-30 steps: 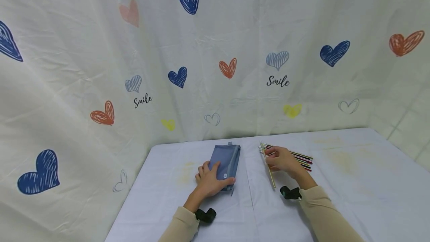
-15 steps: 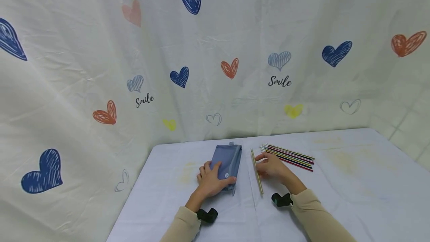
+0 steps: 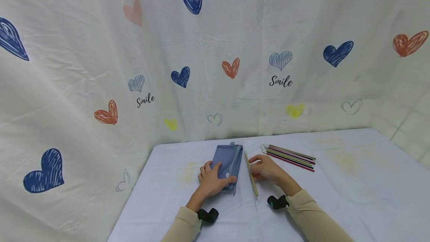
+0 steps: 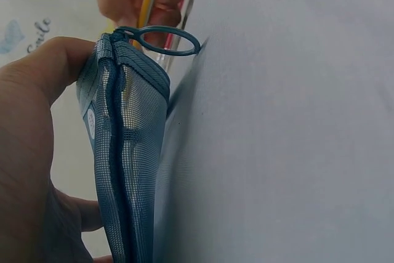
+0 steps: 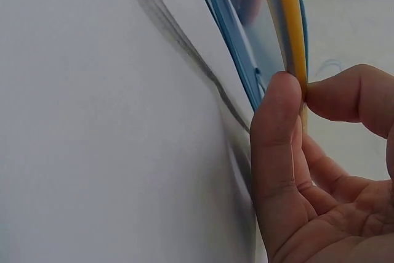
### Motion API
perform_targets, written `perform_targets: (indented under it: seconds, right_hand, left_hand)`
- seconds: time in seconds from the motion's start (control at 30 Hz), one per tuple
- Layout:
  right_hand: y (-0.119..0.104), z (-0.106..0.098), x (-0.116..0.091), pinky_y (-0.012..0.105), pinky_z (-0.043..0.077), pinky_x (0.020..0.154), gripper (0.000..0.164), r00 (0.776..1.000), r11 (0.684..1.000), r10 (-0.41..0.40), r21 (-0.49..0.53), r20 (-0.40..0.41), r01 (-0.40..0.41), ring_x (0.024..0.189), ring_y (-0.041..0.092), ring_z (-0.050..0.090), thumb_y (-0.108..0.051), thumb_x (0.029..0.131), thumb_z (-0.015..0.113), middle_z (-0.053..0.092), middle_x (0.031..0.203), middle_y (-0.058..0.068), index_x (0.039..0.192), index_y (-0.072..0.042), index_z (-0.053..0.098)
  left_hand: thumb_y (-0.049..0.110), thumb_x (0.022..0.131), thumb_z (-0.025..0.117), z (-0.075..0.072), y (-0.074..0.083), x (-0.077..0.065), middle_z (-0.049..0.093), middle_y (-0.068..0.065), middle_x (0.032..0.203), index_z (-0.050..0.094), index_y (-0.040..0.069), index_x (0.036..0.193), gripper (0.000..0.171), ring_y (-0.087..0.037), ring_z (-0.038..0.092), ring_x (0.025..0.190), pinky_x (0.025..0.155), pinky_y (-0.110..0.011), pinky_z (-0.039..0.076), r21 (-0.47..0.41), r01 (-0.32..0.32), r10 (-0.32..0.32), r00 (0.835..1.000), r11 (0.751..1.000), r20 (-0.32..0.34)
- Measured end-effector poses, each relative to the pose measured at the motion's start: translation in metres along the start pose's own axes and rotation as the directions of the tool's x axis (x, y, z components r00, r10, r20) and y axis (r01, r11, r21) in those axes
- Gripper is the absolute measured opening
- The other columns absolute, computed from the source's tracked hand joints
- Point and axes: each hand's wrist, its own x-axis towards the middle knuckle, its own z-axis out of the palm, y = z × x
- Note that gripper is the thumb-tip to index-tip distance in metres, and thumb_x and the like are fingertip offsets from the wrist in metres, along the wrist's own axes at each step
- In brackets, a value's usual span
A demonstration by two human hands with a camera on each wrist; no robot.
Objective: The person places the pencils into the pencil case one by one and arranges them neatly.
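Observation:
My left hand (image 3: 212,183) rests on a blue mesh zip pencil case (image 3: 229,158), its fingers spread over the left side and its thumb at the near right edge. In the left wrist view, the case's zip (image 4: 117,127) appears closed along this side, with a ring-shaped pull (image 4: 172,52) at its end. Just right of the case, my right hand (image 3: 268,169) pinches a yellow striped pencil (image 3: 252,176) between thumb and forefinger. The right wrist view has this pencil (image 5: 290,16) in front of the case. Whether it touches the table cannot be told.
Several striped pencils (image 3: 289,157) lie side by side to the right, beyond my right hand. A white cloth (image 3: 336,197) with faint yellowish stains covers the table. Behind it hangs a pale curtain (image 3: 248,96) printed with hearts and "Smile".
My right hand has moved left from the row of pencils, carrying one pencil to beside the pencil case. My left hand stays on the case.

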Motion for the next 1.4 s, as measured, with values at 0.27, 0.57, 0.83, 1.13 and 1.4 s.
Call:
perform_targets:
  seconds: [0.27, 0.57, 0.83, 1.13, 1.4]
  right_hand:
    - [-0.004, 0.014, 0.013, 0.029, 0.055, 0.062, 0.039, 0.999, 0.999, 0.034, 0.007, -0.036, -0.034, 0.067, 0.013, 0.064, -0.005, 0.094, 0.064, 0.071, 0.091, 0.012, 0.129, 0.007, 0.055]
    - [-0.014, 0.029, 0.026, 0.028, 0.058, 0.065, 0.042, 0.989, 0.992, 0.113, 0.069, -0.096, -0.106, 0.076, 0.014, 0.068, -0.011, 0.095, 0.067, 0.071, 0.101, 0.018, 0.13, 0.007, 0.054]
    - [-0.02, 0.039, 0.036, 0.027, 0.057, 0.063, 0.039, 0.981, 0.989, 0.135, 0.084, -0.143, -0.124, 0.069, 0.013, 0.067, -0.014, 0.095, 0.069, 0.071, 0.084, 0.01, 0.126, 0.005, 0.055]
    - [-0.021, 0.048, 0.043, 0.028, 0.059, 0.064, 0.042, 0.979, 0.983, 0.147, 0.129, -0.144, -0.129, 0.066, 0.013, 0.067, -0.003, 0.091, 0.064, 0.07, 0.079, 0.008, 0.129, 0.008, 0.049]
    - [-0.02, 0.05, 0.047, 0.03, 0.06, 0.067, 0.04, 0.98, 0.981, 0.155, 0.137, -0.125, -0.138, 0.071, 0.014, 0.069, 0.0, 0.093, 0.06, 0.07, 0.091, 0.015, 0.131, 0.009, 0.049]
  left_hand:
    - [0.07, 0.079, 0.072, 0.001, 0.0, 0.001, 0.028, -0.022, 0.159, 0.048, 0.014, 0.153, 0.096, -0.041, 0.024, 0.141, 0.106, -0.062, 0.025, -0.004, 0.005, -0.005, 1.0, 1.0, 0.0]
    - [0.066, 0.082, 0.071, 0.004, -0.001, -0.001, 0.027, -0.022, 0.159, 0.047, 0.013, 0.153, 0.092, -0.042, 0.024, 0.14, 0.107, -0.064, 0.023, -0.024, 0.005, -0.005, 1.0, 1.0, 0.0]
    - [0.067, 0.082, 0.069, 0.003, -0.002, 0.001, 0.028, -0.021, 0.158, 0.048, 0.012, 0.152, 0.091, -0.04, 0.025, 0.138, 0.106, -0.063, 0.023, -0.02, 0.001, -0.001, 1.0, 1.0, -0.017]
    - [0.072, 0.079, 0.068, 0.002, -0.002, 0.002, 0.027, -0.021, 0.158, 0.048, 0.013, 0.153, 0.097, -0.04, 0.024, 0.139, 0.107, -0.062, 0.023, -0.032, 0.006, -0.007, 1.0, 0.999, -0.011]
    - [0.069, 0.08, 0.069, 0.002, -0.002, 0.002, 0.026, -0.023, 0.158, 0.047, 0.011, 0.153, 0.095, -0.041, 0.023, 0.139, 0.108, -0.064, 0.02, -0.05, 0.006, -0.007, 1.0, 0.999, -0.011]
